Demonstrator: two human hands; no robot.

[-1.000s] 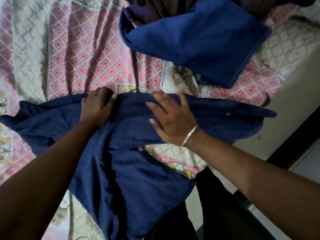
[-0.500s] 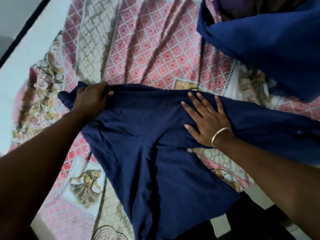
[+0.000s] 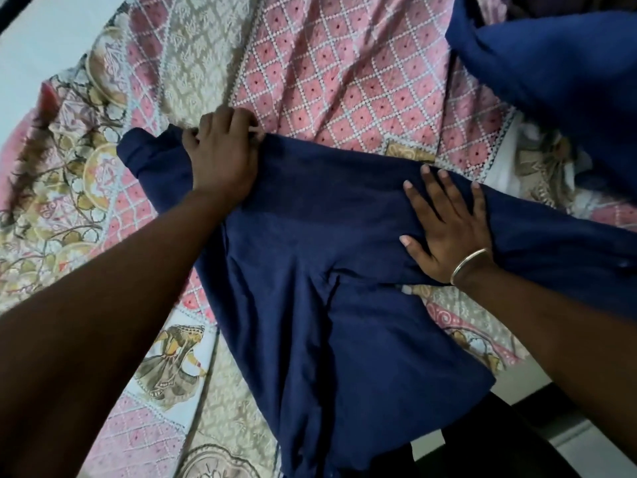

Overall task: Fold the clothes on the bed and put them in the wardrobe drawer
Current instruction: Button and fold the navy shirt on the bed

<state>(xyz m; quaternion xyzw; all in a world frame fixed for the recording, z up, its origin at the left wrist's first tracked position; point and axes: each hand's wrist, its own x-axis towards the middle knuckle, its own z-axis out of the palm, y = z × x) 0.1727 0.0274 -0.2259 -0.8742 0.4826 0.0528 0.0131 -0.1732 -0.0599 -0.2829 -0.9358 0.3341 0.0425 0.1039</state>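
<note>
1. The bed (image 3: 344, 63) carries a pink and beige patterned bedsheet (image 3: 213, 56).
2. A navy garment (image 3: 327, 270) lies spread on the sheet, under the fingers (image 3: 434, 191) of both hands.
3. Another blue cloth (image 3: 558, 84) lies beyond the right fingertips.

No readable text or labels.

A dark navy cloth garment (image 3: 310, 270) lies spread on the bed's pink and beige patterned quilted bedspread (image 3: 344, 74), its near end hanging over the bed's near edge. The left hand (image 3: 222, 155) rests on its far left corner; the right hand (image 3: 444, 229) lies flat on its right part. A second navy blue cloth piece (image 3: 558, 84) lies far right, seemingly atop other clothes.
</note>
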